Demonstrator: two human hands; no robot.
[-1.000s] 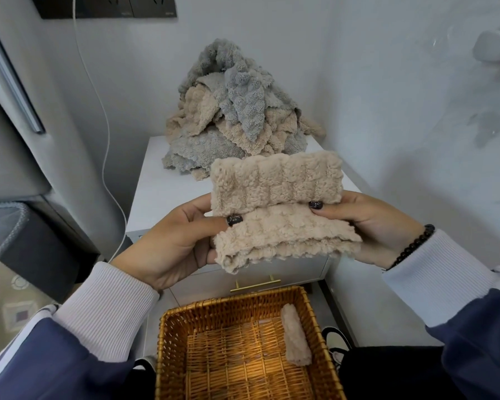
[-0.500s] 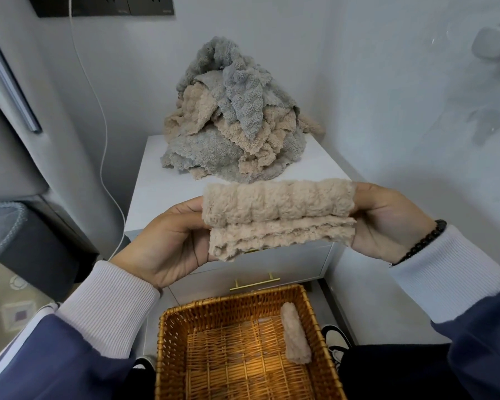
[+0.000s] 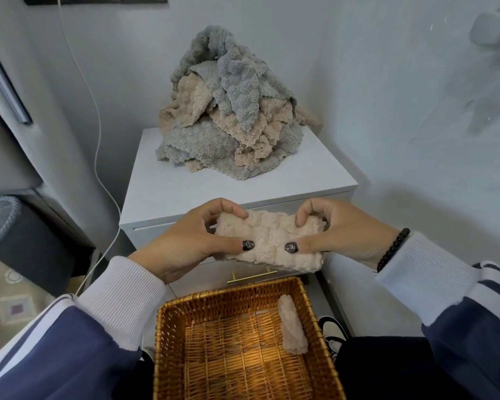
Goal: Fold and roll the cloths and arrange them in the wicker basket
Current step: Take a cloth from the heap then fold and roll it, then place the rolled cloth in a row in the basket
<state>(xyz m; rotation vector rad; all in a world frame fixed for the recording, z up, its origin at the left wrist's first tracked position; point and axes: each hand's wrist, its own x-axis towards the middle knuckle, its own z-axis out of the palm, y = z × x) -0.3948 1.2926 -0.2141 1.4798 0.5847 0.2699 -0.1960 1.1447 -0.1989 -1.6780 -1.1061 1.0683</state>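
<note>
A folded beige fluffy cloth (image 3: 269,241) hangs in the air in front of the white cabinet, above the basket. My left hand (image 3: 191,241) grips its left end, thumb on the front and fingers curled over the top. My right hand (image 3: 341,229) grips the right end the same way. The wicker basket (image 3: 168,327) sits below, close to me, with one rolled beige cloth (image 3: 292,324) lying along its right wall. A heap of grey and beige cloths (image 3: 228,122) rests on the cabinet top, at the back.
The white cabinet (image 3: 173,192) has a gold drawer handle (image 3: 251,277) just above the basket's far rim. A white cable (image 3: 98,145) hangs down the wall on the left. Walls close in on the right and behind. A shoe (image 3: 332,330) shows right of the basket.
The cloth has been folded smaller into a narrow band and lowered toward the basket. Both hands moved down with it, fingers now curled over its top edge.
</note>
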